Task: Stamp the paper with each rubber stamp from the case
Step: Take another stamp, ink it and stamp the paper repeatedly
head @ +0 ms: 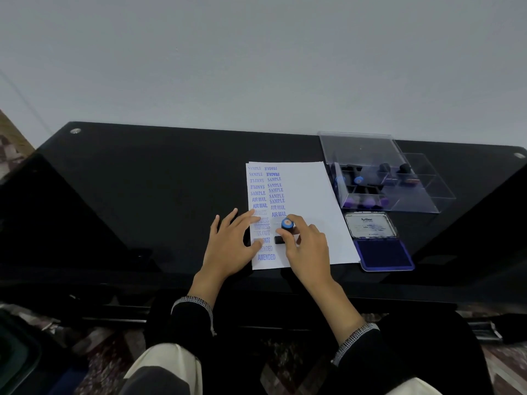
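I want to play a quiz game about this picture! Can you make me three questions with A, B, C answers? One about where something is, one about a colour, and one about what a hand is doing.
1. Where is the ink pad?
A. Left of the paper
B. Right of the paper, in front of the case
C. Inside the case

2. What colour are the words on the paper?
A. Blue
B. Red
C. Green

3. What is the right hand doing?
A. Resting flat on the table
B. Reaching into the case
C. Holding a stamp on the paper

Answers:
1. B: the pad lies open by the paper's right edge, nearer the person than the clear case.
2. A: SAMPLE, AIR MAIL and AMENDED are all printed in blue.
3. C: its fingers grip the stamp, base down on the sheet, while the left hand lies flat on the paper.
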Demonstrator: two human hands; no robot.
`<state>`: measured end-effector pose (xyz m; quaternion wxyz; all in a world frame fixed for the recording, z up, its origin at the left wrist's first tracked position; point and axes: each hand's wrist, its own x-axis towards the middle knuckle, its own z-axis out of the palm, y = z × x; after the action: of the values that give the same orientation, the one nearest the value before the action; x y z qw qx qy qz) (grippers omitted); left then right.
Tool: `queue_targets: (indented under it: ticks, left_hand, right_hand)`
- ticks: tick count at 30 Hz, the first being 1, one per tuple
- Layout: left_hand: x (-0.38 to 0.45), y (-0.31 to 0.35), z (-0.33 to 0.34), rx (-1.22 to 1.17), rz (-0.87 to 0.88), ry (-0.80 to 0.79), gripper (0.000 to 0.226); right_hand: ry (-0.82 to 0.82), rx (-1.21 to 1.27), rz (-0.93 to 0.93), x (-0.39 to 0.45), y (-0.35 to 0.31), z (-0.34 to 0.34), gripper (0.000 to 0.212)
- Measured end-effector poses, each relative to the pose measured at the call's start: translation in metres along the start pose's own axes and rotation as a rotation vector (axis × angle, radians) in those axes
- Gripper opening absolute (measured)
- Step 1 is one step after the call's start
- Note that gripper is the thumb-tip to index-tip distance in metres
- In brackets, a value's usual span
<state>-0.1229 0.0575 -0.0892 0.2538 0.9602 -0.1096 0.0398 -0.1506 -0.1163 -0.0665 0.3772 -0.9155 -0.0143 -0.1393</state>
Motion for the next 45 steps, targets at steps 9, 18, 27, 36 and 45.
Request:
queue_targets:
  ticks: [9, 18, 27, 36, 45]
  left_hand:
    - [-0.001, 0.001, -0.001, 0.004, 0.005, -0.004, 0.050]
    - [0.001, 0.000, -0.001, 0.005, 0.005, -0.012, 0.050]
    - [-0.001, 0.003, -0.002, -0.034, 0.009, 0.024, 0.043]
    - [-0.017, 0.077, 0.018, -0.155, 0.138, 0.163, 0.033]
    - [-0.012, 0.164, 0.079, -0.077, 0.277, -0.105, 0.065]
  right_hand:
    - [0.382, 0.916, 0.545, 0.012, 0.026, -0.029, 0.022]
    - [0.443, 0.938, 0.531, 0.012, 0.029, -0.023, 0.023]
    - [0.357, 0.818, 0.370, 0.013, 0.024, -0.021, 0.019]
    - [0.379, 0.719, 0.358, 0.003, 0.034, -0.077, 0.012]
    - [0.409, 0.318, 0.323, -0.034, 0.103, -0.146, 0.012]
